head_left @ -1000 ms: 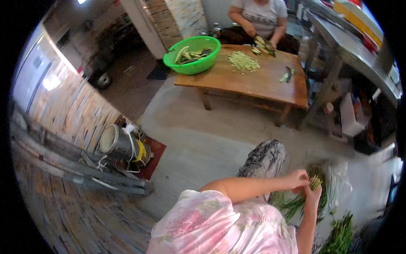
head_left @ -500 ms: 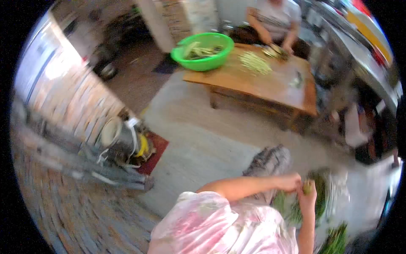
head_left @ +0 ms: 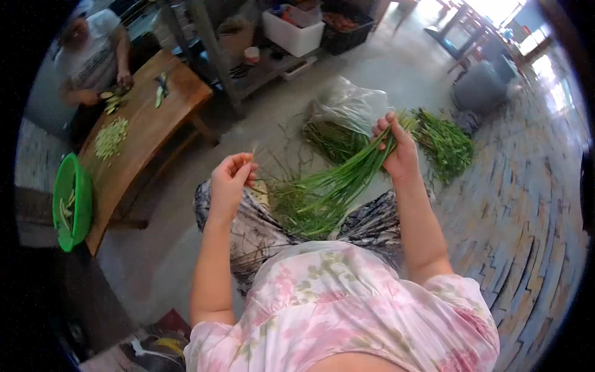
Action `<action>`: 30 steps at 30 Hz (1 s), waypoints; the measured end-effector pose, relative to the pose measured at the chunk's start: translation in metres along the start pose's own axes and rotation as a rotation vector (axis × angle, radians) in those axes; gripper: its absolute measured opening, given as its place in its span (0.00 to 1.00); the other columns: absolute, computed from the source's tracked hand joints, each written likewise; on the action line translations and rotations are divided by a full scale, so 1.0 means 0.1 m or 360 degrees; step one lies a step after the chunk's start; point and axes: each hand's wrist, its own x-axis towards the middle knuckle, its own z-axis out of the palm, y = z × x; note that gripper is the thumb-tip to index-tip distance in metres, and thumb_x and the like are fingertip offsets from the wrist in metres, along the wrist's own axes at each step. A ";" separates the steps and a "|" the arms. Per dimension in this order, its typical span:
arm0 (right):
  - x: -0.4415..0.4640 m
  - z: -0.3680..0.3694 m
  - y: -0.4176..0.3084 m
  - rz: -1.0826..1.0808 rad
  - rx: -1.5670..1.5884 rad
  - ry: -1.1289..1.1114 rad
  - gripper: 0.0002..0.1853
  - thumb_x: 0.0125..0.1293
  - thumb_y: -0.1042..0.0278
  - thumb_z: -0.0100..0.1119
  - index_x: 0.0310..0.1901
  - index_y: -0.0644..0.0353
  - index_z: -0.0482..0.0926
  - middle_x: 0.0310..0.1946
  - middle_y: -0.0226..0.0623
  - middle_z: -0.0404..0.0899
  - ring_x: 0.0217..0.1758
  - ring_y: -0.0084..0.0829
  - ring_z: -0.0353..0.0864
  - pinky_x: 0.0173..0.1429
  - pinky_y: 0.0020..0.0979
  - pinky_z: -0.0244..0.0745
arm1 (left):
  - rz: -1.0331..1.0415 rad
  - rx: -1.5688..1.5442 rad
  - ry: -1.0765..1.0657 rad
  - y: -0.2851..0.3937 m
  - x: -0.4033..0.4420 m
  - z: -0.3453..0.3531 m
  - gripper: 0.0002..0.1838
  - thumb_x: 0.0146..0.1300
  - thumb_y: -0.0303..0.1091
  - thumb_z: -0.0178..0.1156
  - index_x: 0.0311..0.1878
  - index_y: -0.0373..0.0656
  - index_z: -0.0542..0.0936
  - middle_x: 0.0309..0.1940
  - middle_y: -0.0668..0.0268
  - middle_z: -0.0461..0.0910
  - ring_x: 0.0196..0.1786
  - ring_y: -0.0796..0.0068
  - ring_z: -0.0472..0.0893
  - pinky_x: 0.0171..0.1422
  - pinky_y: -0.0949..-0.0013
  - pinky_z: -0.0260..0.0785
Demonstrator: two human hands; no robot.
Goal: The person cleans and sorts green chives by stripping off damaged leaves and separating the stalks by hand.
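Note:
A bunch of long green stalks (head_left: 356, 180) hangs from my right hand (head_left: 396, 146), whose fingers are closed round one end. Its leafy ends droop down and left, between my knees. Off to the left, my left hand (head_left: 234, 180) pinches a thin pale strand (head_left: 254, 150), apart from the bunch. On the floor beyond my hands lies a heap of greens (head_left: 338, 139), partly under a clear plastic bag (head_left: 350, 104). Another leafy green pile (head_left: 443, 144) lies to the right of my right hand. Loose bits are scattered on the floor between my hands.
At the left a person (head_left: 93, 53) works at a low wooden table (head_left: 155, 127) bearing chopped pieces. A green basin (head_left: 73, 201) sits at its near end. Behind stand a shelf with a white box (head_left: 294, 32) and a dark crate (head_left: 347, 28). A grey bin (head_left: 483, 87) stands back right.
The view has swung right, shifting the table and basin leftward. My hands, close together before, are now wide apart. The long stalks in my right hand now show clearly.

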 end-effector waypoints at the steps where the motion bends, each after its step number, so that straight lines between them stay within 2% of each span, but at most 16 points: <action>1: -0.02 -0.07 -0.10 -0.0030 0.0192 -0.0074 0.06 0.67 0.65 0.49 0.40 0.57 0.70 0.30 0.29 0.68 0.32 0.23 0.64 0.29 0.23 0.63 | -0.0022 0.0033 -0.0060 -0.08 0.01 0.03 0.07 0.63 0.29 0.53 0.39 0.36 0.76 0.28 0.67 0.78 0.26 0.82 0.73 0.29 0.77 0.65; 3: -0.09 -0.20 -0.24 -0.0110 0.0446 -0.0135 0.06 0.68 0.65 0.47 0.40 0.57 0.69 0.29 0.28 0.67 0.31 0.23 0.61 0.30 0.22 0.62 | -0.0075 0.0108 -0.0165 -0.22 -0.01 0.05 0.07 0.63 0.29 0.54 0.37 0.36 0.76 0.25 0.68 0.77 0.24 0.83 0.72 0.28 0.78 0.63; 4: -0.11 -0.25 -0.29 -0.0164 0.0505 -0.0127 0.06 0.69 0.65 0.45 0.40 0.57 0.69 0.29 0.27 0.66 0.30 0.23 0.60 0.31 0.22 0.61 | -0.0069 0.0160 -0.0178 -0.25 -0.02 0.08 0.08 0.62 0.30 0.55 0.32 0.35 0.76 0.20 0.68 0.75 0.21 0.84 0.69 0.25 0.78 0.61; 6: -0.16 -0.33 -0.37 -0.0203 0.0662 -0.0194 0.07 0.70 0.66 0.42 0.41 0.58 0.69 0.29 0.27 0.66 0.30 0.22 0.59 0.32 0.22 0.60 | -0.0062 0.0394 -0.0196 -0.31 -0.04 0.05 0.08 0.61 0.31 0.56 0.31 0.35 0.76 0.19 0.68 0.74 0.20 0.83 0.69 0.25 0.77 0.61; 10: -0.22 -0.50 -0.45 -0.0238 0.0834 -0.0158 0.05 0.67 0.66 0.47 0.40 0.57 0.70 0.29 0.27 0.67 0.30 0.22 0.58 0.31 0.22 0.59 | 0.0036 0.0933 -0.0077 -0.35 -0.03 0.05 0.10 0.61 0.33 0.58 0.28 0.36 0.74 0.19 0.70 0.72 0.23 0.82 0.69 0.29 0.76 0.63; 13: -0.25 -0.55 -0.44 -0.0271 0.0891 -0.0147 0.05 0.67 0.67 0.48 0.40 0.58 0.71 0.29 0.27 0.67 0.30 0.22 0.59 0.31 0.22 0.59 | 0.0475 0.0623 0.0047 -0.27 -0.09 0.27 0.11 0.61 0.36 0.58 0.29 0.37 0.75 0.22 0.71 0.73 0.27 0.83 0.70 0.34 0.77 0.64; 16: -0.25 -0.58 -0.41 -0.0330 0.0852 -0.0055 0.06 0.67 0.67 0.48 0.39 0.59 0.71 0.29 0.28 0.67 0.30 0.22 0.59 0.31 0.22 0.59 | 0.0216 0.0486 -0.0121 -0.14 -0.20 0.34 0.10 0.63 0.36 0.56 0.31 0.38 0.76 0.25 0.74 0.74 0.31 0.85 0.71 0.37 0.80 0.63; 19: -0.24 -0.61 -0.39 -0.0324 0.0896 -0.0029 0.06 0.67 0.67 0.48 0.39 0.59 0.71 0.29 0.28 0.68 0.30 0.22 0.60 0.31 0.22 0.59 | 0.0101 0.0288 -0.0362 -0.19 -0.26 0.41 0.10 0.63 0.34 0.55 0.32 0.37 0.77 0.25 0.73 0.75 0.31 0.85 0.72 0.37 0.78 0.64; 26: -0.23 -0.68 -0.34 -0.0351 0.0905 -0.0013 0.06 0.68 0.68 0.46 0.39 0.59 0.69 0.30 0.29 0.67 0.29 0.23 0.58 0.34 0.25 0.59 | 0.0049 0.0567 -0.0941 -0.26 -0.46 0.77 0.14 0.65 0.36 0.51 0.37 0.33 0.79 0.30 0.65 0.80 0.33 0.79 0.76 0.40 0.73 0.68; 29: -0.22 -0.71 -0.34 -0.0323 0.0944 -0.0029 0.06 0.68 0.68 0.45 0.39 0.60 0.69 0.30 0.29 0.67 0.29 0.23 0.58 0.34 0.25 0.59 | -0.0056 0.0661 -0.1156 -0.43 -0.48 0.92 0.16 0.66 0.39 0.50 0.40 0.34 0.79 0.32 0.64 0.81 0.34 0.78 0.77 0.39 0.73 0.69; 30: -0.22 -0.72 -0.33 -0.0320 0.0945 -0.0033 0.06 0.68 0.68 0.45 0.39 0.60 0.69 0.30 0.29 0.67 0.29 0.23 0.58 0.34 0.25 0.59 | -0.0203 0.0654 -0.1237 -0.44 -0.49 0.98 0.17 0.66 0.41 0.50 0.42 0.35 0.79 0.33 0.65 0.81 0.31 0.78 0.75 0.37 0.73 0.68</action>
